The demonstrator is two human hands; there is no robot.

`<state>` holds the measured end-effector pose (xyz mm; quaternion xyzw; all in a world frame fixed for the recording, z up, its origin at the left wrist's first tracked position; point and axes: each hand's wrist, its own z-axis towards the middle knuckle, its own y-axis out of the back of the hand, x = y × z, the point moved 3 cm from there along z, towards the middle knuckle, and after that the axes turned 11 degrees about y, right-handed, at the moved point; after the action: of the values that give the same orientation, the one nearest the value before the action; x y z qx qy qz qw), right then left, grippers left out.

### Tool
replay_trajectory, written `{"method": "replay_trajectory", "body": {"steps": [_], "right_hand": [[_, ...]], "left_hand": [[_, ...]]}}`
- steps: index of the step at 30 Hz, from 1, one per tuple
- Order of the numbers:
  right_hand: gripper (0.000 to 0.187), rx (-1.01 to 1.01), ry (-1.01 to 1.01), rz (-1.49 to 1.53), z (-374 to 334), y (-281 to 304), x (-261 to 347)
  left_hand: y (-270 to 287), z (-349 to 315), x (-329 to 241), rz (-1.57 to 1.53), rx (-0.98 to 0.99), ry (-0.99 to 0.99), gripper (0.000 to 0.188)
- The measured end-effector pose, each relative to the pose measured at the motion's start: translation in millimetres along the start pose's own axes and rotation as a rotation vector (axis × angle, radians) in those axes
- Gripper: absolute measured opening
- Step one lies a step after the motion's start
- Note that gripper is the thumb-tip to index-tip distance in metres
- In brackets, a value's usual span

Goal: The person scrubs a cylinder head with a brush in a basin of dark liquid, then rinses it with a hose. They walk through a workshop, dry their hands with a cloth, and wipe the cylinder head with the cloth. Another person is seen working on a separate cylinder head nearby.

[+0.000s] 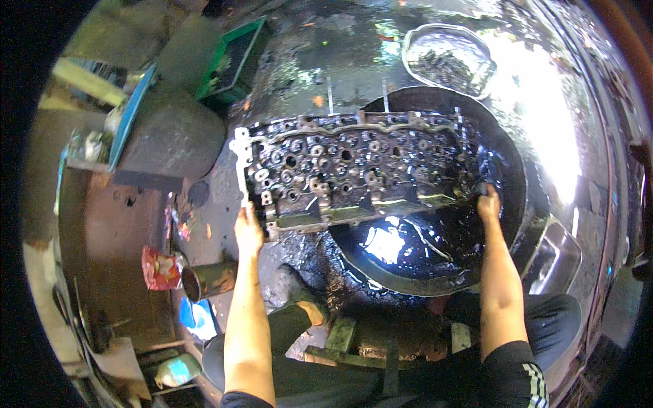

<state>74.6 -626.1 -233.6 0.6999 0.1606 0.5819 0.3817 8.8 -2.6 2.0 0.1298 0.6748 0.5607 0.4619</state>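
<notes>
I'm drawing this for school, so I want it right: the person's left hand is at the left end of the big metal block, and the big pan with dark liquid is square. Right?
Only the shape is wrong: the big pan is round, as the head view shows.

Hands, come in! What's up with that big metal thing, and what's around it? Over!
Left grip touching metal block, left end. Right grip near right end, hold unclear. Block partly over round pan; basin beyond.

The cylinder head hides part of the round basin beneath it; small parts in the bowl beyond it are too blurred to tell.
</notes>
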Motion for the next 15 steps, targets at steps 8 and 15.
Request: {"method": "replay_trajectory", "body": {"steps": [8,15], "right_hand": [[0.062,0.24,-0.508,0.884,19,-43,7],[0.042,0.13,-0.015,0.332,21,-33,-20]], "left_hand": [[3,-3,-5,-0.004,0.044,0.091,0.062],[4,-6,-7,0.018,0.027,0.084,0.062]]}}
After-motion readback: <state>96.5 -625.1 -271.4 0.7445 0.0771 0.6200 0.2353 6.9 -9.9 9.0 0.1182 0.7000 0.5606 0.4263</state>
